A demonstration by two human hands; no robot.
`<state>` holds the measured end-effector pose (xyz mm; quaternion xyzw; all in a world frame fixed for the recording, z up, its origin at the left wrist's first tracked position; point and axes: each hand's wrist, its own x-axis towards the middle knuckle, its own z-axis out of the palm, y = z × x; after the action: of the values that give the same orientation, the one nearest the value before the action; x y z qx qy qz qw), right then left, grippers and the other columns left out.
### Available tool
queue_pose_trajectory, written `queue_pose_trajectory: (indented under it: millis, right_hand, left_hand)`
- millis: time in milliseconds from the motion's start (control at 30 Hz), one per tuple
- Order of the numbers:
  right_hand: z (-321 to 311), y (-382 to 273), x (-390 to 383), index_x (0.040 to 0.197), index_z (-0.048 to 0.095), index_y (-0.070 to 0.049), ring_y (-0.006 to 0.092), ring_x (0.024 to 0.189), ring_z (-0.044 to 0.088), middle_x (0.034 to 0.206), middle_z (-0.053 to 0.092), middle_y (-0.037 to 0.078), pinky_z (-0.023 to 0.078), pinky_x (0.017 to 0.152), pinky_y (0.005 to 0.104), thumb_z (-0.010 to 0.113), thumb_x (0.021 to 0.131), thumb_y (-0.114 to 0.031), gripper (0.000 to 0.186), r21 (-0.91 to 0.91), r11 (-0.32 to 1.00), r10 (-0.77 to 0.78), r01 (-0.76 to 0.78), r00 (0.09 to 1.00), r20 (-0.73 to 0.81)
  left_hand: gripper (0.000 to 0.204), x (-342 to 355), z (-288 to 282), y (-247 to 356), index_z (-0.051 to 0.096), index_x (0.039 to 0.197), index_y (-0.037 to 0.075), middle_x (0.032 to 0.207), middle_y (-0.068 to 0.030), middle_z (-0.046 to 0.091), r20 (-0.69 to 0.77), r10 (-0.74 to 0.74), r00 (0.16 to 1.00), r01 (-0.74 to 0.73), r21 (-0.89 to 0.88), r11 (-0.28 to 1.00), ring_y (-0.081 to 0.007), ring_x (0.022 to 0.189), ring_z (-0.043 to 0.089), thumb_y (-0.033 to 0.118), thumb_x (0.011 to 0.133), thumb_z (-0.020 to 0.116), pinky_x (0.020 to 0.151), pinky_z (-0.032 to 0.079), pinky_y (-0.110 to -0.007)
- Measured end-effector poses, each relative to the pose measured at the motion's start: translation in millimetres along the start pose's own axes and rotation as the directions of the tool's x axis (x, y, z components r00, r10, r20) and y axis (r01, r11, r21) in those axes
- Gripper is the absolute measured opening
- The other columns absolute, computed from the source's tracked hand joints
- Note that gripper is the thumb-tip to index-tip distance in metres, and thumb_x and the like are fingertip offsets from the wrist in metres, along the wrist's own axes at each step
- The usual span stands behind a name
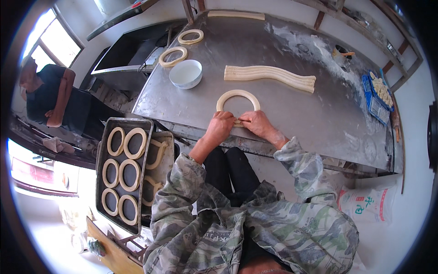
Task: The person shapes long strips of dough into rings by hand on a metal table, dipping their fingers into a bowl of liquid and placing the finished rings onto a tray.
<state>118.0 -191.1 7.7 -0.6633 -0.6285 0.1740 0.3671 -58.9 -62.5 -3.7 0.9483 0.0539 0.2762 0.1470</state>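
Note:
A pale dough ring (238,93) lies on the steel table (182,107) in front of me. My left hand (221,125) and my right hand (257,124) are at its near side, fingers closed on where the dough ends meet. A band of several long dough strips (269,75) lies beyond it. A white bowl (186,75) sits to the left, near two more rings, the nearer one (165,62) and the farther one (196,32). A tray (147,125) holding several rings stands low at the left, partly over a second tray (166,139) with more dough shapes.
A person (54,96) with crossed arms is at the left, beside a dark metal basin (130,48). The back edge holds another strip (236,15); the right side has a cup (342,57), a blue package (375,107) with dough pieces and a rolling pin (396,123). A sack (365,203) lies below.

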Motion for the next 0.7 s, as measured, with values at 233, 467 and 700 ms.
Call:
queue_pose_trajectory:
  millis: [233, 467, 700]
  right_hand:
    - [0.9, 6.3, -6.8, 0.099, 0.069, -0.003, 0.0359, 0.090, 0.066, 0.096, 0.068, 0.015, 0.054, 0.077, 0.0451, 0.062, 0.087, -0.016, 0.018, -0.206, 0.942, -0.297, 0.267, 0.946, -0.130]
    - [-0.5, 3.2, -8.4, 0.085, 0.061, -0.003, 0.0358, 0.086, 0.065, 0.087, 0.064, 0.014, 0.053, 0.074, 0.0467, 0.061, 0.089, -0.015, 0.012, -0.295, 0.909, -0.317, 0.293, 0.948, -0.035]
    - [10.6, -0.8, 0.8, 0.084, 0.063, -0.006, 0.0352, 0.082, 0.067, 0.084, 0.064, 0.012, 0.054, 0.072, 0.0466, 0.059, 0.088, -0.013, 0.009, -0.355, 0.904, -0.263, 0.238, 0.964, -0.025]
  left_hand:
    - [0.023, -1.0, -4.7, -0.1, 0.070, 0.102, 0.003, 0.102, -0.0102, 0.063, 0.036, 0.028, 0.999, -0.029, 0.033, 0.999, -0.0300, 0.100, 0.062, 0.004, 0.080, 0.062, 0.094, 0.048, -0.042]
    - [0.021, -2.8, -6.1, -1.8, 0.068, 0.099, 0.003, 0.100, -0.0100, 0.061, 0.043, 0.038, 0.998, -0.039, 0.031, 0.999, -0.0302, 0.101, 0.061, 0.005, 0.079, 0.063, 0.095, 0.048, -0.043]
    - [0.020, -0.1, -20.4, -7.4, 0.066, 0.096, 0.004, 0.100, -0.0100, 0.060, 0.090, 0.095, 0.991, -0.100, 0.056, 0.993, -0.0300, 0.102, 0.060, 0.008, 0.077, 0.063, 0.095, 0.048, -0.043]
